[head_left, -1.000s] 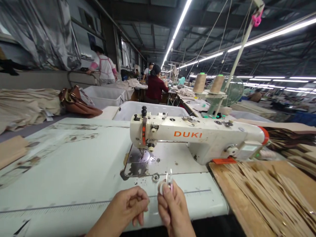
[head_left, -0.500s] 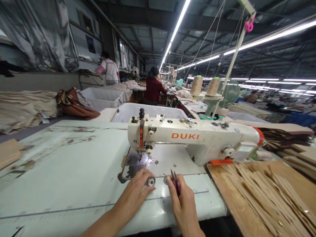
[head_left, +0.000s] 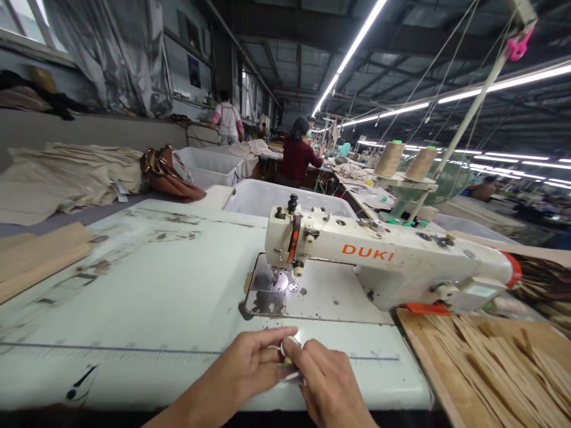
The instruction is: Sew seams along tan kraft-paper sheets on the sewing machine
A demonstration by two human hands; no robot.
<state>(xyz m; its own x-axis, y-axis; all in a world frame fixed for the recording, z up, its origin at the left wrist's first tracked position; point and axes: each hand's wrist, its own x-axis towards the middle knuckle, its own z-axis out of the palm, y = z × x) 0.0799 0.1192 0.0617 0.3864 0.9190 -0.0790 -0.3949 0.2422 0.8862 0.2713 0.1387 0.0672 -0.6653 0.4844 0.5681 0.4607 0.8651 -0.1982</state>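
Note:
My left hand (head_left: 254, 365) and my right hand (head_left: 328, 380) meet just in front of the sewing machine (head_left: 379, 255). Between their fingertips is a small round metal bobbin case (head_left: 284, 346), largely covered by my fingers. My left hand pinches it from the left; the right thumb and fingers press against it. The thread snips (head_left: 292, 375) stay in my right hand, their blades pointing left below the bobbin case and their handles hidden. Whether a bobbin sits inside the case cannot be seen.
Tan fabric strips (head_left: 499, 368) lie on a wooden board at right. A brown handbag (head_left: 172, 175) and stacked cloth pieces (head_left: 80, 175) are at left. Behind the machine stand a white bin (head_left: 254, 199) and thread cones (head_left: 390, 159). Two people (head_left: 298, 154) work farther back.
My hands, apart before, have come together at the bobbin case. The snips have turned from pointing up to pointing left. The whole view has shifted, so the machine appears farther right.

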